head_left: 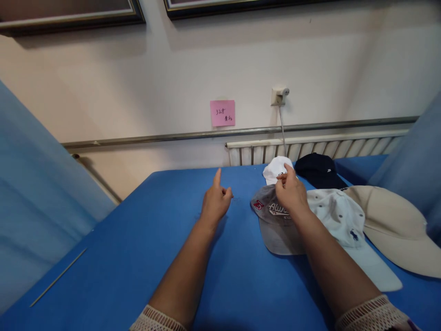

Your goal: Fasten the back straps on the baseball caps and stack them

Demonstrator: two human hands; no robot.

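Observation:
My left hand (216, 201) is over the middle of the blue-covered table (144, 257), its index finger stretched out and thumb apart, holding nothing. Above the grey cap (275, 234), which has white lettering and a red patch, hovers my right hand (292, 191). Its index finger and thumb are apart, with nothing between them. Behind that hand lies a white cap (275, 168), partly covered by the fingers. A dark navy cap (316, 168) sits farther right. My right forearm crosses in front of a pale cap (339, 216) with a small dark emblem; a large beige cap (392, 220) lies beside it.
A thin stick (58, 277) lies along the table's left side. Blue curtains (31, 193) hang at both sides. On the wall behind are a pink note (222, 113), a metal rail (193, 135), a plugged socket (278, 97) and a white radiator (324, 148).

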